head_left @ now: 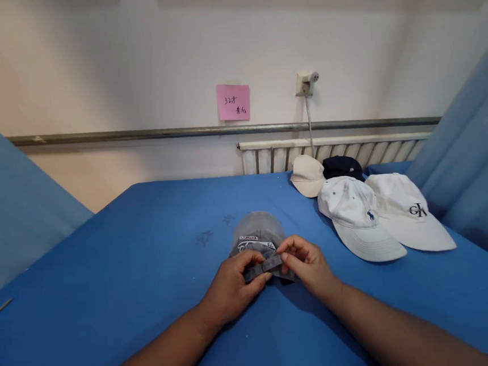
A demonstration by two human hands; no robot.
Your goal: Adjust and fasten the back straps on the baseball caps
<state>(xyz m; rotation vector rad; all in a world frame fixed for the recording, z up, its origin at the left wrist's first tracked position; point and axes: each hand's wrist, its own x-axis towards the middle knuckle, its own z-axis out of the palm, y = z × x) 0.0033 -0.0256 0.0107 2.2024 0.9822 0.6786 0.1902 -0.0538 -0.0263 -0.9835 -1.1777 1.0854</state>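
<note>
The grey cap (256, 226) sits on the blue-covered table (120, 285) straight in front of you, its strap (272, 262) turned toward you. Your left hand (234, 283) pinches the strap between thumb and fingers at one side; your right hand (310, 264) pinches it at the other, so both grips are closed on the same band. Above the strap, the cap carries large white script and a small pale label (248, 238) with reddish lettering — both too small to read surely.

To the right of your right hand, well apart from it, four more caps lie in a cluster. The pale cap (351, 205) nearest you shows a dark blue horse-and-rider emblem; the white cap (396, 192) beside it bears black overlapping letters that look like "CK". Behind them are a cream cap (308, 169) and a navy cap (340, 166) with a small white mark you can't make out from here.

Farther out, a pink note (234, 102) on the wall reads "32" plus handwritten characters — not clear enough to read — above a metal rail (149, 133).
</note>
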